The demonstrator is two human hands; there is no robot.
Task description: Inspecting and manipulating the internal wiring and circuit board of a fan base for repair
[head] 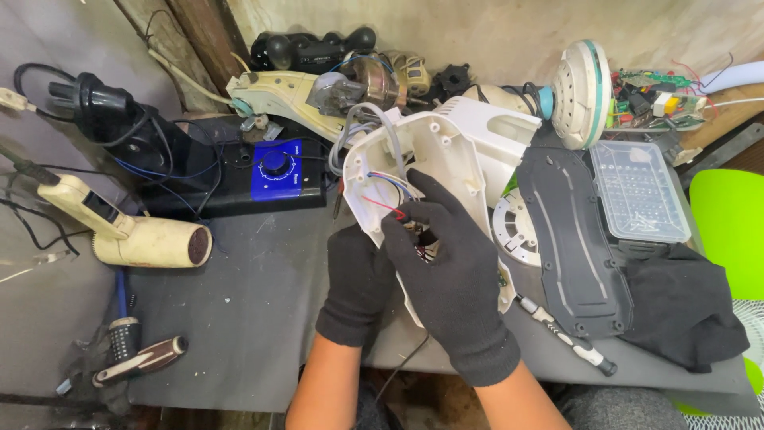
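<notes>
- White plastic housing (446, 151): long axis runs away from the body, tilted up.
- Left hand (358, 279): closed under its near end.
- Right hand (446, 263): fingertips pinched at the red wire (380, 205), nearer the wiring.

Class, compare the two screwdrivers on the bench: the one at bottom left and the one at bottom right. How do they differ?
The left screwdriver has a thick brown-and-cream handle; the right screwdriver is slim, black and silver. The left screwdriver lies far from both gloved hands; the right screwdriver lies beside the right hand, against the black panel. Both lie flat on the grey bench, untouched.
</notes>
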